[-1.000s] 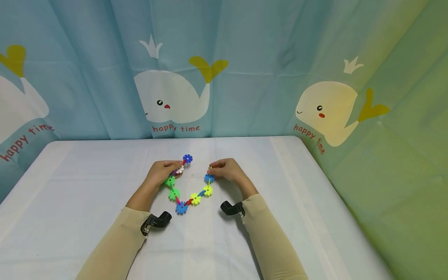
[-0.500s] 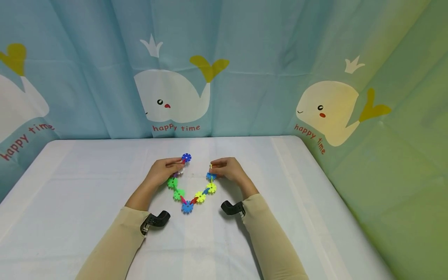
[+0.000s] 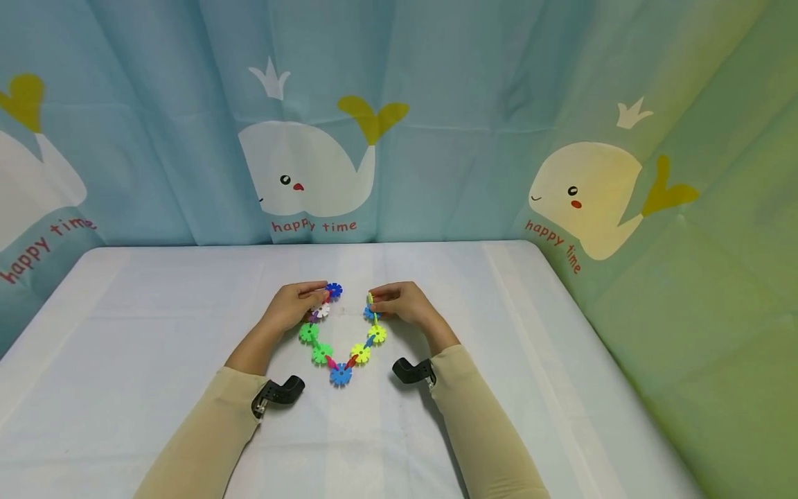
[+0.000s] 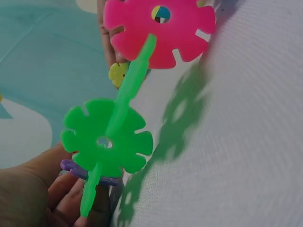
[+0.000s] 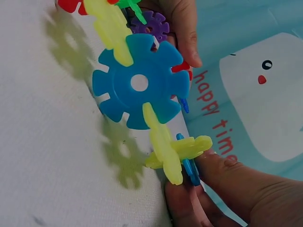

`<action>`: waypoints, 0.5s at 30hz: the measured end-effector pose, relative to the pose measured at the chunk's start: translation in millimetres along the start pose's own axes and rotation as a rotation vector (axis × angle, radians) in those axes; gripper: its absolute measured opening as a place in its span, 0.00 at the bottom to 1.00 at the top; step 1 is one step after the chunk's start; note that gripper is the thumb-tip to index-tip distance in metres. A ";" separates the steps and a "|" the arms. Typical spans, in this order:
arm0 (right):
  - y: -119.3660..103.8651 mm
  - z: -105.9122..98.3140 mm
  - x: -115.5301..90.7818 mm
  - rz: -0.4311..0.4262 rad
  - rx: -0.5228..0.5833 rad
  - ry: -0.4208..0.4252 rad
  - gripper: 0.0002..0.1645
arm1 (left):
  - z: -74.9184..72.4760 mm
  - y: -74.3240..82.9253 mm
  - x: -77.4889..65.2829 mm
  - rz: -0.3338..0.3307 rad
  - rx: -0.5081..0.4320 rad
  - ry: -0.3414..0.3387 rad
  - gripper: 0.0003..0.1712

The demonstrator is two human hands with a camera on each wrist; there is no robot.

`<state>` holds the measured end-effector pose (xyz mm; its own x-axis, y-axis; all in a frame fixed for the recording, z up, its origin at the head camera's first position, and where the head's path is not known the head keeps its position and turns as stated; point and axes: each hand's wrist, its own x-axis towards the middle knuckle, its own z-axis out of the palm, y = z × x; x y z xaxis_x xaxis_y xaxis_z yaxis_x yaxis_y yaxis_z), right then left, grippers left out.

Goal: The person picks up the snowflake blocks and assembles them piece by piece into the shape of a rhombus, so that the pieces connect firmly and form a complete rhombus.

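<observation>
A chain of interlocking snowflake discs (image 3: pixel 341 375) hangs in a U between the two hands, with its lowest blue disc toward the person. My left hand (image 3: pixel 293 306) pinches the left end, around red and white discs (image 3: pixel 322 311), with a dark blue disc (image 3: pixel 334 290) past the fingertips. My right hand (image 3: pixel 404 303) pinches the right end by a blue disc (image 3: pixel 369 312); a yellow disc (image 3: pixel 370 298) stands on edge at its fingertips. In the left wrist view, a green disc (image 4: pixel 128 151) and a purple disc (image 4: pixel 71 166) lie beside the left fingers. The two ends are apart.
A white cloth covers the table (image 3: pixel 499 388). Behind it hangs a blue curtain (image 3: pixel 449 173) with whale prints, and a green one (image 3: pixel 736 291) stands at the right. Black camera mounts (image 3: pixel 283 391) sit at both wrists.
The chain's lowest part has swung right and slightly toward the person, making the U more even. The right end has tilted a little left; both hands stay nearly in place.
</observation>
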<state>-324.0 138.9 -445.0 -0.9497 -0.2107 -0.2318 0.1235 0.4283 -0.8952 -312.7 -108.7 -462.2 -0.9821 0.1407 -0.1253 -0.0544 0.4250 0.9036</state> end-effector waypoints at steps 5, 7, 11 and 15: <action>0.6 1.1 0.7 0.008 0.035 -0.011 0.21 | 1.1 0.3 -0.4 0.020 0.027 0.001 0.25; 1.5 1.4 1.6 0.007 0.038 -0.015 0.20 | 2.1 0.2 -0.6 0.033 0.043 0.003 0.25; 1.8 2.4 2.4 -0.003 0.028 -0.024 0.19 | 4.9 0.3 -1.0 0.062 0.039 -0.007 0.25; 1.8 4.0 2.8 -0.007 0.025 -0.030 0.17 | 6.8 -0.4 -0.9 0.066 0.037 -0.013 0.25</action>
<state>-325.3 135.6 -448.7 -0.9416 -0.2397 -0.2364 0.1246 0.4044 -0.9061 -310.6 -102.9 -465.2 -0.9810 0.1807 -0.0713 0.0175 0.4476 0.8941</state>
